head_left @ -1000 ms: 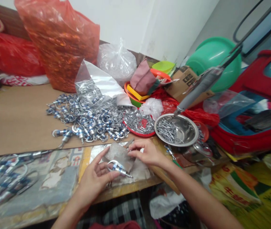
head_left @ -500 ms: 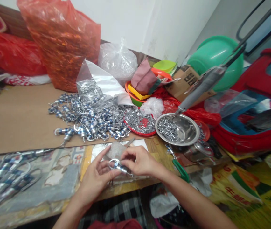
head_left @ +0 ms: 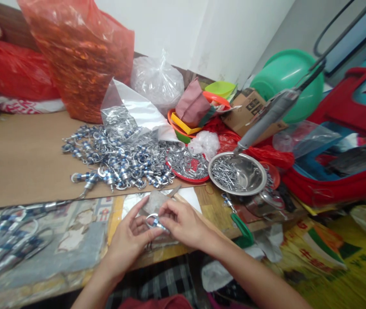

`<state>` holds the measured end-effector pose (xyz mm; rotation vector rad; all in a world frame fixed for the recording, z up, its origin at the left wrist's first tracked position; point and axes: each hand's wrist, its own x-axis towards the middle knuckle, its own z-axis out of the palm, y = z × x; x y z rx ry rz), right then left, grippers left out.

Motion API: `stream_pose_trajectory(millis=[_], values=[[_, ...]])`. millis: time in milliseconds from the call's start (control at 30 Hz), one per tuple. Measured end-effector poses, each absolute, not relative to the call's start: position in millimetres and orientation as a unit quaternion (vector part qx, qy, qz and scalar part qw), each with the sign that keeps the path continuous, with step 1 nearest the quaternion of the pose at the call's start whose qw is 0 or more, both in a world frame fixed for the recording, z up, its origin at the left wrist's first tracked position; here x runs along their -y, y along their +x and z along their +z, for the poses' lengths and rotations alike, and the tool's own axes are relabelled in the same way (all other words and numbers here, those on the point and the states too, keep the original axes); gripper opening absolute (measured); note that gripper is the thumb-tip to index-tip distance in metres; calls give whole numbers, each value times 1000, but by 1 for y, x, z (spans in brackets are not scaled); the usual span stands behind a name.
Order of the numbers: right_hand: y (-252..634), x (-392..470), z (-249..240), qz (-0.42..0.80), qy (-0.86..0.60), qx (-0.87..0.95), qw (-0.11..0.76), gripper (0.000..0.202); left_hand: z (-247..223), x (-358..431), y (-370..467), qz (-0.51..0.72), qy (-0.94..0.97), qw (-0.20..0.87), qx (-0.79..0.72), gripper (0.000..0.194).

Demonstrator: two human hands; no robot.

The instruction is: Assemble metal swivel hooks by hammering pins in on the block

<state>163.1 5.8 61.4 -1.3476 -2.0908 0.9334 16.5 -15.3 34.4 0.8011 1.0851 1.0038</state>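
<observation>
Between my hands, above the table's front edge, is a small blue-and-silver metal fitting (head_left: 153,220) with a curved ring end. My left hand (head_left: 133,234) grips it between thumb and fingers from the left. From the right, the bent fingers of my right hand (head_left: 181,223) pinch its other end and partly cover it. Just behind the fitting lies a grey stone-like block (head_left: 157,201) on a white sheet (head_left: 191,196). A pointed metal blade (head_left: 174,191) rests beside the block.
A large pile of similar fittings (head_left: 121,165) covers the cardboard; more fittings (head_left: 5,238) lie at left. A red tray (head_left: 192,180) and a steel bowl (head_left: 258,189) hold small metal parts. A grey hand tool (head_left: 266,116) hangs over the bowl. Green-handled scissors-like tool (head_left: 244,229) lies right.
My right hand has shifted slightly left and now covers more of the fitting's far end. My left hand keeps its hold. The whole view has moved slightly.
</observation>
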Motion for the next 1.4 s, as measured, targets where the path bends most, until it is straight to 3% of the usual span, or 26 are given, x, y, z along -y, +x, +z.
stream_pose_trajectory(millis=[333,433,533,667,733,833,1067,1400], values=[[162,-22,62,373,-503,764,156,9,31,14,15,440,358,671,-477,87],[173,-19,55,371,-490,754,231,7,31,14,16,442,361,667,-479,86],[199,-9,46,265,-556,721,316,14,29,14,16,444,361,659,-488,86],[236,4,27,153,-624,745,179,37,27,14,16,446,367,649,-494,86],[245,9,19,176,-621,753,128,31,26,14,16,443,372,647,-497,86],[247,14,21,190,-618,746,159,22,27,14,16,441,374,648,-496,86],[242,36,67,147,-486,818,271,41,32,15,17,440,364,652,-499,87],[236,61,57,136,-488,839,198,46,28,15,16,444,368,652,-492,86]])
